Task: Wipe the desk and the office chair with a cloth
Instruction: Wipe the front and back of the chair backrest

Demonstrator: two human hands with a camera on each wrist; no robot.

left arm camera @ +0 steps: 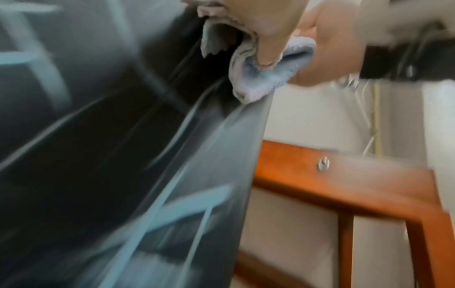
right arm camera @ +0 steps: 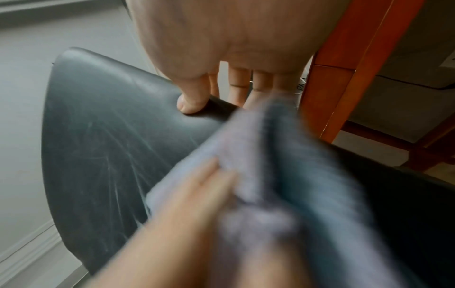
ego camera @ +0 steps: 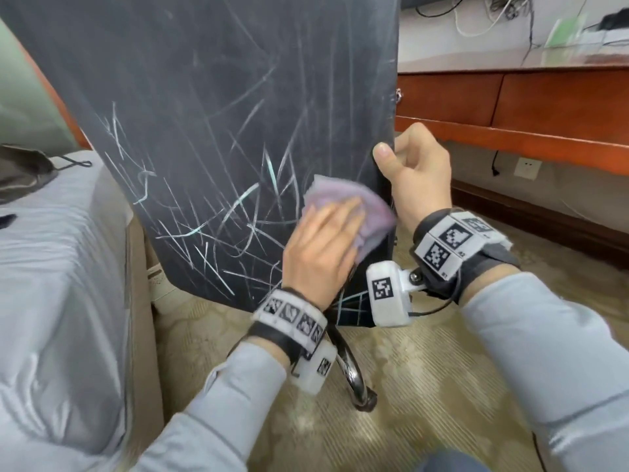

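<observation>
The office chair's dark, scratched backrest (ego camera: 204,131) fills the upper left of the head view. My left hand (ego camera: 323,247) lies flat on a lilac cloth (ego camera: 326,195) and presses it to the backrest's lower right part. The left wrist view, blurred, shows the cloth (left arm camera: 265,78) bunched at the backrest's edge (left arm camera: 221,155). My right hand (ego camera: 415,172) grips the backrest's right edge, thumb on the rear face and fingers round the far side. In the right wrist view the thumb (right arm camera: 192,103) sits on the backrest (right arm camera: 110,136) above the cloth (right arm camera: 270,175). The orange wooden desk (ego camera: 544,97) stands behind, to the right.
A grey-covered bed or sofa (ego camera: 51,267) stands close on the left. The chair's chrome leg with a castor (ego camera: 354,376) rests on patterned carpet below my wrists. Cables and a green object lie on the desk; a wall socket (ego camera: 527,167) sits under it.
</observation>
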